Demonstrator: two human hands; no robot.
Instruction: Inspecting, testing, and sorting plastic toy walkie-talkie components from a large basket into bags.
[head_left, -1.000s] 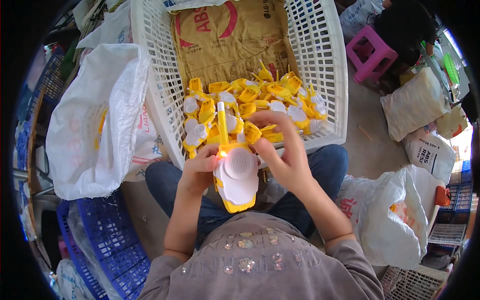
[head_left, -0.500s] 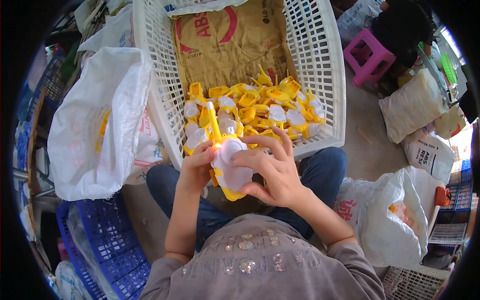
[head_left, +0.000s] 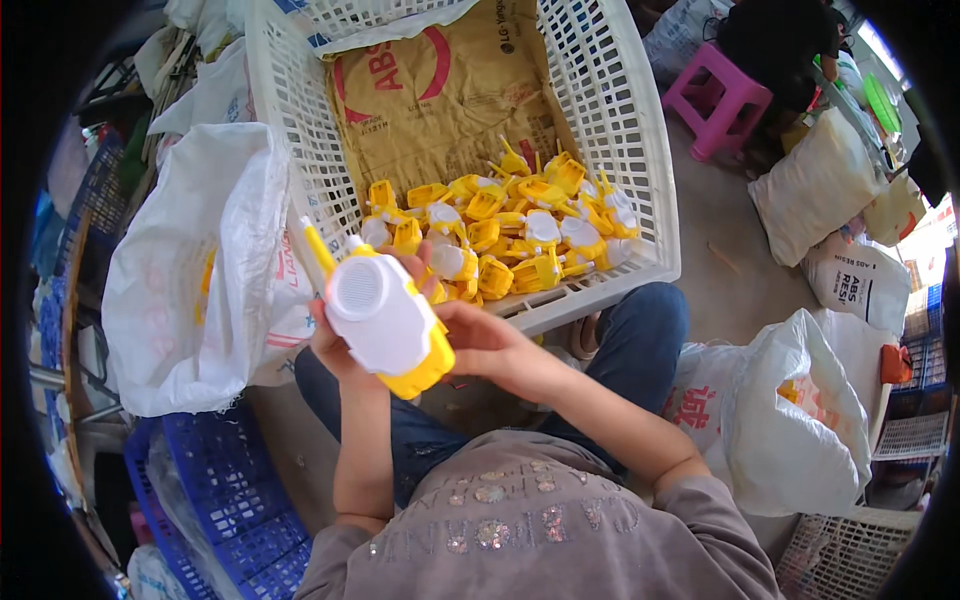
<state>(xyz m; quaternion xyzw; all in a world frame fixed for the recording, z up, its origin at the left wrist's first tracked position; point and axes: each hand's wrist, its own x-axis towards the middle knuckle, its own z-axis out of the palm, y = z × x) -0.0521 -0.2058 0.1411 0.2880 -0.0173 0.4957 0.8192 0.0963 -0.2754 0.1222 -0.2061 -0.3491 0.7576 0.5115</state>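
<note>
A toy walkie-talkie (head_left: 385,320), white in front with a round ribbed grille and yellow at the side and base, is held over my lap. Its yellow antenna points up and left. My left hand (head_left: 350,350) wraps round it, thumb at the left edge, with fingertips showing beyond the right edge. My right hand (head_left: 505,352) grips its lower right side, the fingers partly hidden behind it. Just beyond my hands, a heap of similar yellow-and-white toys (head_left: 485,235) lies in a white plastic basket (head_left: 625,130).
Brown printed sacking (head_left: 440,120) lines the basket. A white woven sack (head_left: 190,300) stands at left above a blue crate (head_left: 220,480). At right are another open white sack (head_left: 790,420), a pink stool (head_left: 717,100), more full sacks and a person in dark clothes (head_left: 775,45).
The toy walkie-talkie has moved left and tilted, its grille now facing up. My right hand has shifted from its front to its lower right edge. An orange glow near the antenna no longer shows.
</note>
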